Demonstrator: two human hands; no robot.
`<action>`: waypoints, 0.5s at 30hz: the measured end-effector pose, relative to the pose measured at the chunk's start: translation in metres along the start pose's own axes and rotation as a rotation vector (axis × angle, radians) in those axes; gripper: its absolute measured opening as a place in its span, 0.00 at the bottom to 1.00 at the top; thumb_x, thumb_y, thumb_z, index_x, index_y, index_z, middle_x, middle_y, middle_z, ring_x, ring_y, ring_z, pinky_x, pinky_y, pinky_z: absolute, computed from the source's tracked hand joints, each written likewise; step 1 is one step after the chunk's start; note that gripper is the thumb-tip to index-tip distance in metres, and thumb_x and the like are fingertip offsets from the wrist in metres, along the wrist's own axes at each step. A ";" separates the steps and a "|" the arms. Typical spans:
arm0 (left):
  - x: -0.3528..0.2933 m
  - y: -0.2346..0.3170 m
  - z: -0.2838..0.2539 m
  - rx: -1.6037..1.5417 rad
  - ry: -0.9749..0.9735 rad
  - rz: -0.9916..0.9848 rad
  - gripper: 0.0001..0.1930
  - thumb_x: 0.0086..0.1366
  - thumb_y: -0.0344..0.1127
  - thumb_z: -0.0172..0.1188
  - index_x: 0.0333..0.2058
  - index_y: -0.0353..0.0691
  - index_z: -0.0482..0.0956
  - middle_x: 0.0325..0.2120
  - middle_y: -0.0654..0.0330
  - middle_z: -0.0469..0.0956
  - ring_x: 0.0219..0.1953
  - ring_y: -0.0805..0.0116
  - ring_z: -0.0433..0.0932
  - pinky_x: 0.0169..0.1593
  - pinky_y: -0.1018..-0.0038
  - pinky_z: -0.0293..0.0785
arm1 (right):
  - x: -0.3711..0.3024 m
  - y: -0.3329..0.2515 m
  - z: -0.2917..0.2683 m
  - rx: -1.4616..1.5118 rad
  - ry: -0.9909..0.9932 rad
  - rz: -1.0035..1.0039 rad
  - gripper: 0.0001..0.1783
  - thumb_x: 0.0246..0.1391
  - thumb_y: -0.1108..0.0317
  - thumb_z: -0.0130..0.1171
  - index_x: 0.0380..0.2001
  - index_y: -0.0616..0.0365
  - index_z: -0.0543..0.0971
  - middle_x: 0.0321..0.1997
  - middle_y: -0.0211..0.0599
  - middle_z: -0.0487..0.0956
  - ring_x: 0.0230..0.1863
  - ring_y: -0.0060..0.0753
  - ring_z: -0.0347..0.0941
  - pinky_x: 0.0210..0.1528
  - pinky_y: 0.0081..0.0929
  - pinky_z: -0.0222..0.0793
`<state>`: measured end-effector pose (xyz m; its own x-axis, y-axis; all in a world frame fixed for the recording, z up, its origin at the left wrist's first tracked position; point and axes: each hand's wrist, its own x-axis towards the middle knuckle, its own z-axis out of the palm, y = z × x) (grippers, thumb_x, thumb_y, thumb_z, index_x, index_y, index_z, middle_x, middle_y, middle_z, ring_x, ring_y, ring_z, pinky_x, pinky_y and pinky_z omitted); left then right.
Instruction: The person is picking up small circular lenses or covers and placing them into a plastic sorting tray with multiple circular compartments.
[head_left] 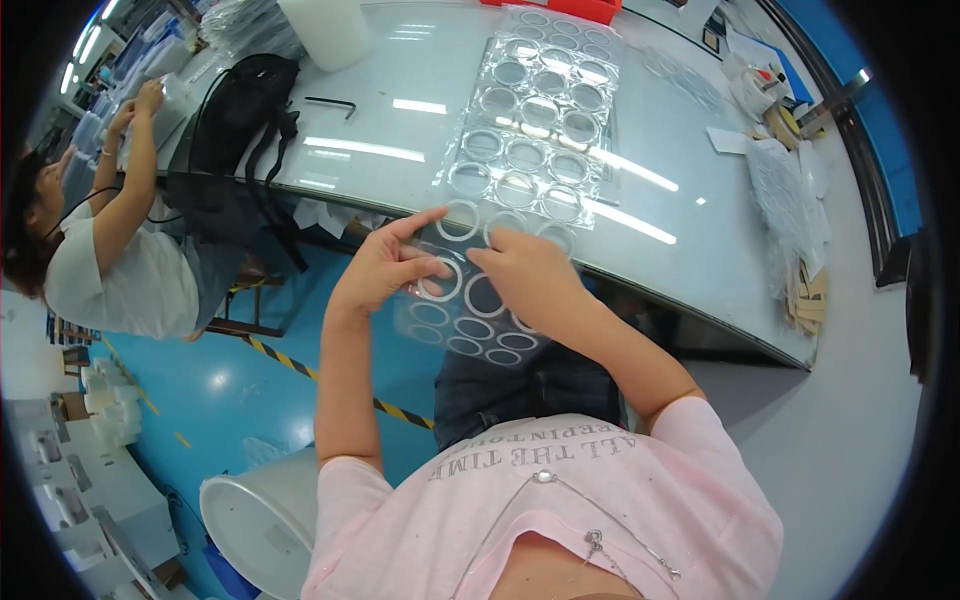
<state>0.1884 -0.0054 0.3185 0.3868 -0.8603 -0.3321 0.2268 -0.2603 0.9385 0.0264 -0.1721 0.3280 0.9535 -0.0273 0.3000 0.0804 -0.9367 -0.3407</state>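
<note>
A clear plastic sheet with rows of white rings (pixel 472 328) hangs over the table's near edge, tilted down toward my lap. My left hand (pixel 385 268) grips its left side, thumb on one ring, index finger stretched up along the edge; some fingers show through the plastic. My right hand (pixel 535 283) is curled closed on the sheet's right part, fingertips pressed near a ring in the middle; its palm hides several rings. Beyond, more clear ringed sheets (pixel 540 105) lie flat on the glass-topped table (pixel 390 130), lined up with the held one.
A black bag (pixel 240 105), a hex key (pixel 333 103) and a white tub (pixel 325 35) are at the left. A red tray (pixel 570 8) sits at the far edge. Plastic wrap (pixel 783 195) and tape rolls (pixel 783 123) lie right. A co-worker (pixel 125 240) sits left; a white bin (pixel 255 515) stands below.
</note>
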 end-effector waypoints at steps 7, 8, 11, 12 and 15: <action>-0.003 0.008 -0.008 0.043 0.053 -0.002 0.36 0.55 0.24 0.62 0.64 0.40 0.63 0.28 0.56 0.84 0.24 0.77 0.81 0.25 0.85 0.71 | -0.076 0.013 -0.070 -0.160 -0.076 0.220 0.11 0.46 0.76 0.55 0.35 0.57 0.80 0.30 0.36 0.75 0.32 0.42 0.75 0.32 0.36 0.71; -0.003 0.009 -0.006 0.057 0.028 0.013 0.36 0.55 0.24 0.62 0.64 0.40 0.63 0.28 0.56 0.84 0.24 0.77 0.81 0.25 0.85 0.71 | -0.088 0.021 -0.081 -0.149 -0.033 0.217 0.09 0.47 0.77 0.55 0.35 0.58 0.79 0.30 0.37 0.76 0.31 0.40 0.75 0.31 0.33 0.70; -0.003 0.005 -0.001 0.044 -0.012 0.116 0.35 0.54 0.22 0.61 0.63 0.34 0.63 0.28 0.53 0.83 0.25 0.74 0.81 0.27 0.82 0.73 | -0.105 0.026 -0.090 0.131 0.128 0.388 0.08 0.49 0.77 0.58 0.35 0.59 0.76 0.29 0.35 0.76 0.29 0.31 0.72 0.30 0.26 0.66; -0.007 0.000 0.000 0.011 -0.006 0.141 0.36 0.53 0.21 0.61 0.62 0.31 0.62 0.27 0.51 0.82 0.26 0.72 0.81 0.29 0.79 0.78 | -0.108 0.025 -0.089 0.442 0.211 0.522 0.09 0.50 0.77 0.60 0.36 0.59 0.75 0.29 0.34 0.76 0.28 0.25 0.70 0.29 0.22 0.63; -0.002 0.002 0.041 -0.085 0.191 0.204 0.31 0.54 0.21 0.61 0.59 0.28 0.66 0.28 0.49 0.82 0.25 0.67 0.81 0.30 0.75 0.80 | -0.121 0.030 -0.089 0.919 0.076 0.587 0.19 0.48 0.72 0.67 0.44 0.59 0.75 0.28 0.25 0.76 0.24 0.14 0.62 0.28 0.16 0.59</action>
<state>0.1512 -0.0223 0.3255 0.5914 -0.7910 -0.1569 0.1982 -0.0461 0.9791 -0.1125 -0.2284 0.3609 0.8963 -0.4356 -0.0829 -0.1648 -0.1537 -0.9743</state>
